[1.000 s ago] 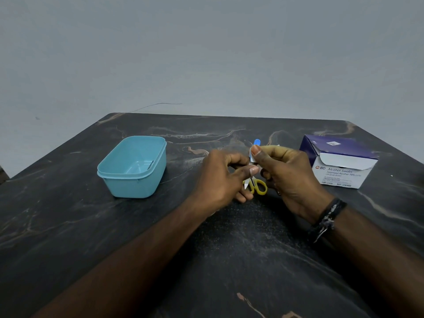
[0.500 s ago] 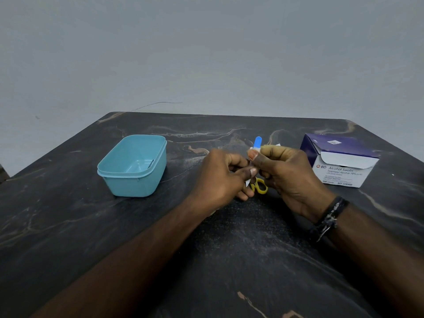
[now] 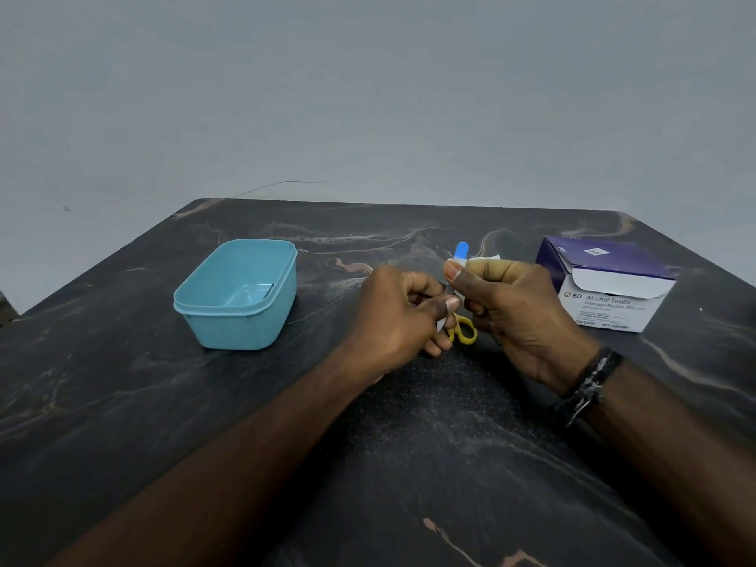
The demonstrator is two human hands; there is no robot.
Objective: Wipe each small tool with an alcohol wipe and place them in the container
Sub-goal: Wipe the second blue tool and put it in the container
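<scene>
A slim tool with a blue tip (image 3: 461, 250) stands tilted between my hands above the table. My right hand (image 3: 515, 317) pinches a white wipe (image 3: 455, 262) around its upper part, just below the blue tip. My left hand (image 3: 392, 317) grips the tool's pale lower end between thumb and fingers. Small scissors with yellow handles (image 3: 465, 330) lie on the table under my hands, their blades hidden. The light blue container (image 3: 282, 292) stands open at the left, with one small item on its floor.
A purple and white box of alcohol swabs (image 3: 605, 298) stands open at the right, close to my right hand. A scrap of white paper (image 3: 493, 257) shows behind my right hand. The dark marbled table (image 3: 122, 382) ends at a grey wall.
My right thumb has slid slightly down the tool, so more of the blue tip shows. Both hands stay in the same place.
</scene>
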